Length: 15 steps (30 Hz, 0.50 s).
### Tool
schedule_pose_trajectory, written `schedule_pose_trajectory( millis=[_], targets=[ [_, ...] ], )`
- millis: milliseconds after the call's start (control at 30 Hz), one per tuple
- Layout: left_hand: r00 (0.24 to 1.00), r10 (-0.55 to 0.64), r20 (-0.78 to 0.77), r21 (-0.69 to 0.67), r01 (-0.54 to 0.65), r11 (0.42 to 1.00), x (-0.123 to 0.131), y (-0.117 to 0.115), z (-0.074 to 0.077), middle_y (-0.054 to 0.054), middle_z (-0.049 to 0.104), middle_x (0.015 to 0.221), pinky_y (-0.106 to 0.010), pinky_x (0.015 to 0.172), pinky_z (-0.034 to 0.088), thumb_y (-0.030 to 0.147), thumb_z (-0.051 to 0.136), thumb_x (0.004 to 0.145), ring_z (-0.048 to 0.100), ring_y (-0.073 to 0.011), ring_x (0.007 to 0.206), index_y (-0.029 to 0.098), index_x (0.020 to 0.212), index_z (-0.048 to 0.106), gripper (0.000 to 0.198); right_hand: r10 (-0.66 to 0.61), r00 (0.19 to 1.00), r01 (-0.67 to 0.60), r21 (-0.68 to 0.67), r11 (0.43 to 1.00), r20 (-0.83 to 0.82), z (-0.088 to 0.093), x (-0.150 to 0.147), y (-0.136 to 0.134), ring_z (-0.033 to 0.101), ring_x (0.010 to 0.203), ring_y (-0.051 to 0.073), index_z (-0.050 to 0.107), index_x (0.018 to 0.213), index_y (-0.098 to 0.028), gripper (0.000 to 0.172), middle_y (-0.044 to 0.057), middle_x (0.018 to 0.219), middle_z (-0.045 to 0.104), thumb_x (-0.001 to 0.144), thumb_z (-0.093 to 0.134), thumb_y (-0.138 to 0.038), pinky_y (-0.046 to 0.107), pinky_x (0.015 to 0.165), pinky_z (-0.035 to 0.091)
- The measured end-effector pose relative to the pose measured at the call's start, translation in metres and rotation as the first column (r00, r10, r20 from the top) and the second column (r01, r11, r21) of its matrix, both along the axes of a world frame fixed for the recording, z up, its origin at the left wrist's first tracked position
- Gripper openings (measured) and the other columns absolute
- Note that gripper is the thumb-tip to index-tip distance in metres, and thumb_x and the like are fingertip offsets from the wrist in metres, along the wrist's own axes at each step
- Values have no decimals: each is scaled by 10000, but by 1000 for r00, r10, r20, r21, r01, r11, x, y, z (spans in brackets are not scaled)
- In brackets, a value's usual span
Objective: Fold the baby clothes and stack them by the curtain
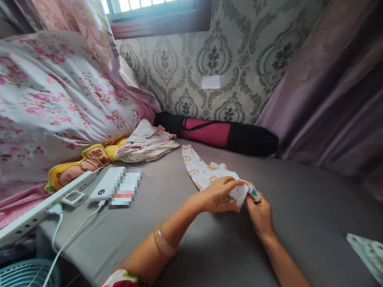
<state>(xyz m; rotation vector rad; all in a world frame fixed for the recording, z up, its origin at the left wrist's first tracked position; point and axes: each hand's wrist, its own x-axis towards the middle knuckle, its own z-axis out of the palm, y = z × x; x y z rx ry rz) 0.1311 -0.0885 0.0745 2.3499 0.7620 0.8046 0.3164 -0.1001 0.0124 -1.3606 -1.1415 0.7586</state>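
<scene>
A small white baby garment (196,169) with orange and green prints lies partly on the grey sheet. One narrow part of it stretches away to the left, while its right end is raised and bunched between my hands. My left hand (220,195), with a pale bangle further up the forearm, is closed over the cloth, thumb and fingers on either side of it. Close by on the right, my right hand (260,211) pinches the edge of the same garment. Some of its fingers are hidden behind the cloth and the hand.
A pile of pale clothes (146,141) lies behind on the left, beside a yellow plush toy (72,171). Nearer are a white power bank (107,185), a power strip (44,207) and a cable (79,223). A black-and-pink long bag (209,133) lies along the wall. Folded cloth (366,255) sits at right.
</scene>
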Motion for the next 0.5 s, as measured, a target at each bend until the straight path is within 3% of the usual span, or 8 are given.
schedule_pose_trajectory(
  millis=[100,200,300,400,500],
  targets=[
    [987,92,-133,38,-88,995,1,-1,-16,-200,333,1466,-513,1074,308,365,784,689,317,-360,1356,219,1491,182,1013,-186,946,178,-51,983,-267,16,10,5,655,761,200,664,947,-132,445,33,836,703,641,721,-450,301,684,530],
    [980,154,-129,98,-142,985,8,1,-34,-202,330,1467,-492,1072,316,246,681,771,325,-339,1356,192,1486,144,896,-243,865,247,-51,968,-438,37,19,6,674,749,203,664,916,-144,403,17,795,698,608,743,-391,303,659,553],
    [970,240,-36,105,-235,966,12,6,-49,-201,471,1348,-423,1008,393,198,518,860,465,-286,1240,133,1410,291,599,-253,818,270,-44,962,-516,61,24,1,676,719,183,664,886,-157,331,-6,767,693,611,747,-321,291,647,569],
    [956,284,72,46,-287,957,12,12,-59,-143,610,1141,-373,918,445,233,465,895,565,-244,1059,151,1207,508,325,-257,786,274,-57,960,-562,79,26,-8,674,692,156,663,891,-174,327,-28,776,697,605,778,-284,261,635,575],
    [939,280,198,-112,-262,958,10,19,-60,-82,658,986,-312,844,463,214,462,877,595,-195,923,171,1010,601,198,-208,843,214,-46,976,-496,89,31,-17,674,651,146,658,933,-199,364,-42,772,701,632,800,-347,231,581,568]
  ],
)
